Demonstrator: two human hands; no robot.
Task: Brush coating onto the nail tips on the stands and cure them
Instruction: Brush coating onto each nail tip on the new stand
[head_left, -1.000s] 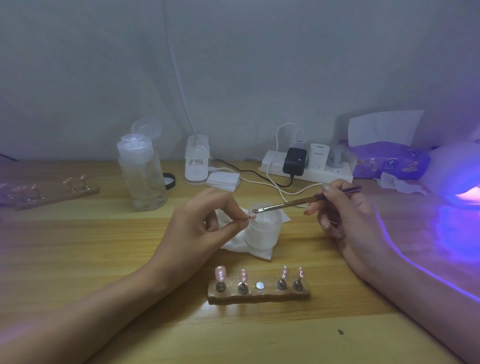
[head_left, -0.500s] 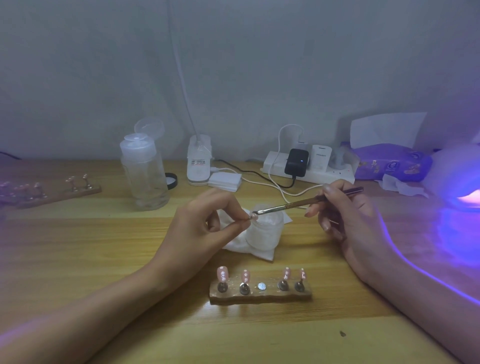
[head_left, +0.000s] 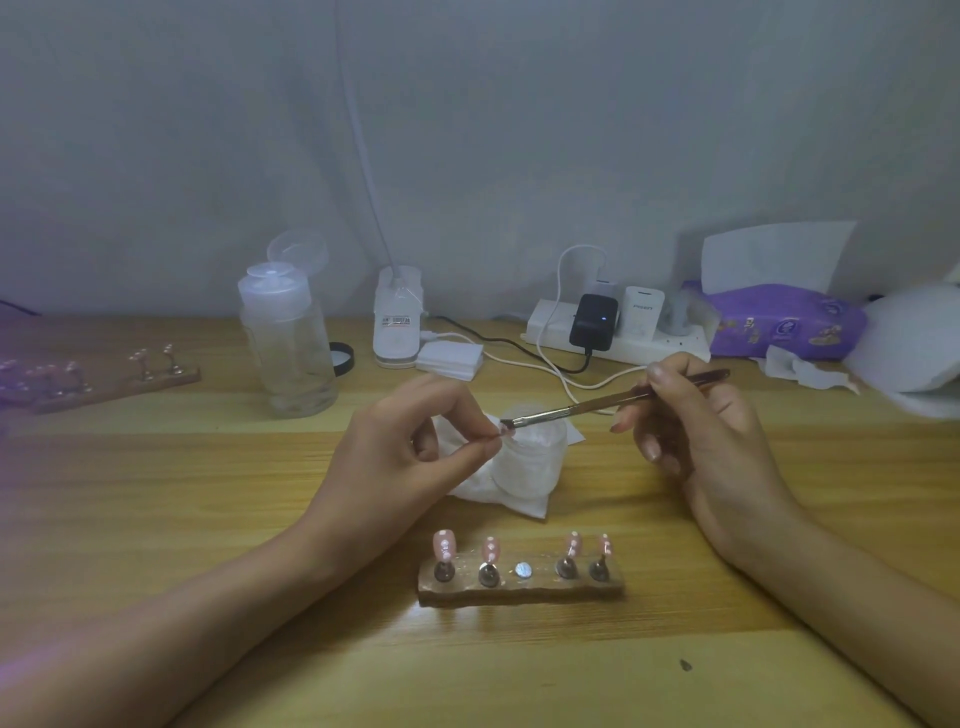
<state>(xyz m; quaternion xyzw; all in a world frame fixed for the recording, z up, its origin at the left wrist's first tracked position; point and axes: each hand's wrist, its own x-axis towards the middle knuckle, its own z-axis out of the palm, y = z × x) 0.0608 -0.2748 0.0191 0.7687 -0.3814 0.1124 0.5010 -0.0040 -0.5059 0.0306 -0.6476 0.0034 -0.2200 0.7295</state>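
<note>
- Purple glow at the right edge has gone out: the white domed curing lamp (head_left: 909, 343) now sits dark, while both hands keep the pose they had a second ago over the light wooden desk (head_left: 208, 519).
- Left hand (head_left: 405, 447) pinches a small pink nail tip (head_left: 505, 429) between thumb and forefinger, raised just over the frosted white jar (head_left: 535, 457) at mid-desk. Its other fingers are curled in.
- Right hand (head_left: 696, 431) grips the thin brown-handled brush (head_left: 597, 402) like a pen, and the bristles touch the pinched tip.
- By my read this is the coating step, mid-stroke on this one tip.
- Near the front edge, the low wooden stand (head_left: 519, 587) holds four pink nail tips on pegs (head_left: 444, 545). Its middle silver magnet spot (head_left: 523, 569) is bare, likely where the held tip belongs.
- Next move, I'd judge: finish the stroke lightly, then seat the tip back on that bare spot without touching the wet coat.
- After that the stand has to travel to the lamp at the right edge, and the lamp will need lighting again.
- At the far left edge a second wooden stand (head_left: 114, 379) waits, with a clear plastic flip-cap bottle (head_left: 288, 353) nearby.
</note>
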